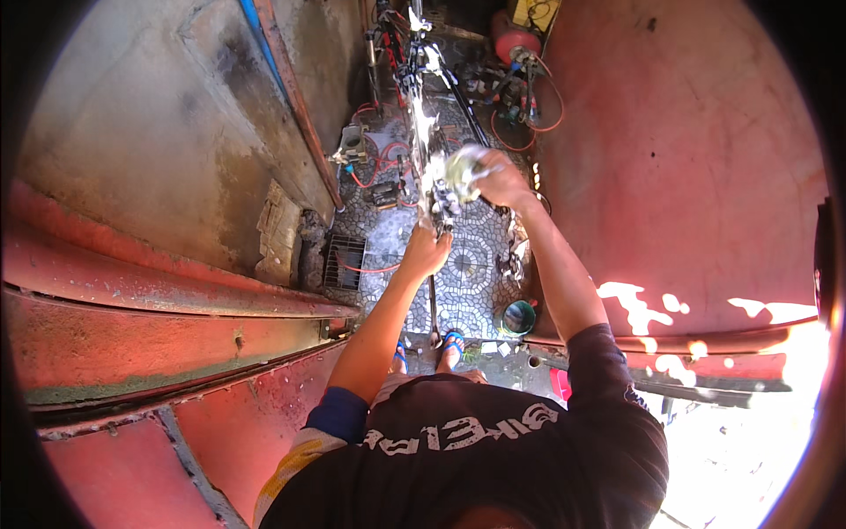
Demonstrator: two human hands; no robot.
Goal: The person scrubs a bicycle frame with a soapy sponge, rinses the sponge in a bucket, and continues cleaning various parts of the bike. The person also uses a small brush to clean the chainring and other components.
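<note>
The space is flanked by two walls, a red wall [696, 159] on the right and a stained grey wall [132, 132] on the left, with a patterned stone floor [467, 264] laid between them. Over that floor, in the middle, one bicycle frame [423, 123] is set with its long axis running straight away from the body; its near end is pointed at the person, its far end toward the top edge. White patches are spread along it; whether they are suds or glare cannot be told. Beyond, to the right, one rounded red tank [515, 42] is seen, its contents hidden. One metal grate [344, 262] is placed by the left wall. One green bucket [518, 317] is stood near the right wall; what is held in its dark interior cannot be made out. Of the two hands, the left hand [426, 251] is closed around the frame's near end, while by the right hand [503, 181] one pale wad [464, 173], blurred, is gripped beside the frame. Two blue sandals [454, 337] are worn below.
</note>
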